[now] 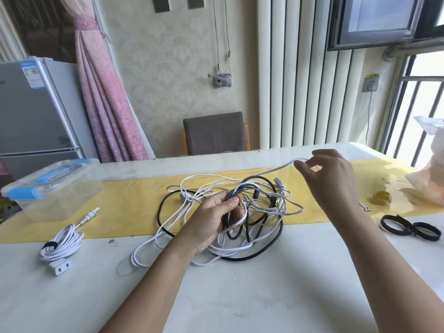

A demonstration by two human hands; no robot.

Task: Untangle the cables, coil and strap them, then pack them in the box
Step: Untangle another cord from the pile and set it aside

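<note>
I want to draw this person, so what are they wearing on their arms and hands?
Nothing that shows. The left hand and right hand have no gloves, rings or watch in view, and both forearms are uncovered to the picture's edge: no sleeves.

The cable tangle [259, 207] fills the gap between the left hand [216, 219] and the right hand [331, 179]. Left of the left hand sit a coiled white cable [61, 243] and the box [52, 188]. Black straps [408, 228] lie right of the right hand. Nearer than both hands, the table [240, 296] gives room.
</note>
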